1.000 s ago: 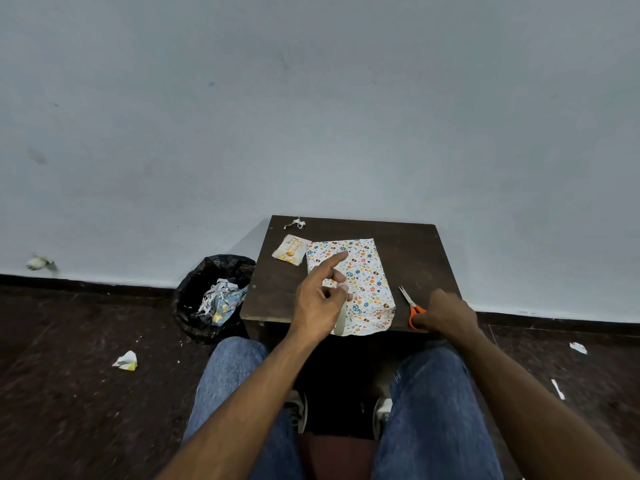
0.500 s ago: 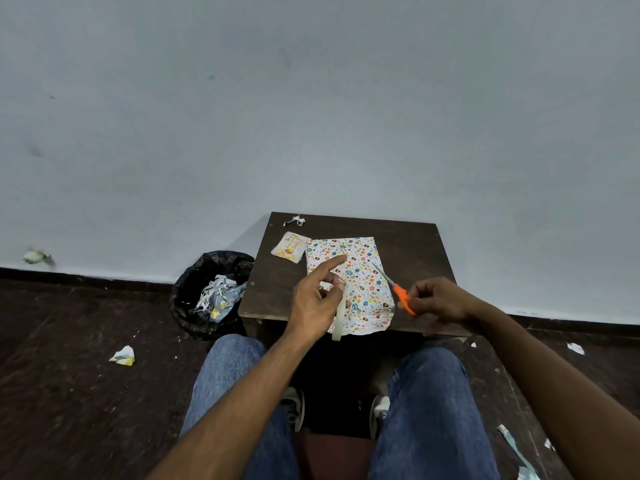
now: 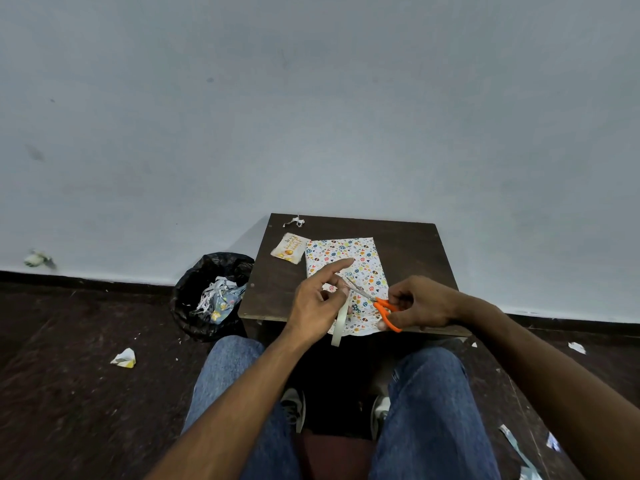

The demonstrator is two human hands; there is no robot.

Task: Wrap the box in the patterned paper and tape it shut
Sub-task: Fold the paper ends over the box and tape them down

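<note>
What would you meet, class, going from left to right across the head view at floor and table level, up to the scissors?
Crumpled paper scrap on the floor → black bin of paper scraps → small greeting card → left hand holding the tape roll → orange-handled scissors in the right hand.

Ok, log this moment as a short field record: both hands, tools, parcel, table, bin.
left hand: pinches a strip of tape, index finger extended over the parcel
right hand: grips orange-handled scissors, blades pointing at the strip near the left fingers
parcel: patterned paper covers the box, flat on the table
table: small dark table; card beside the parcel
bin: black-lined bin holding paper scraps, left of the table
</note>
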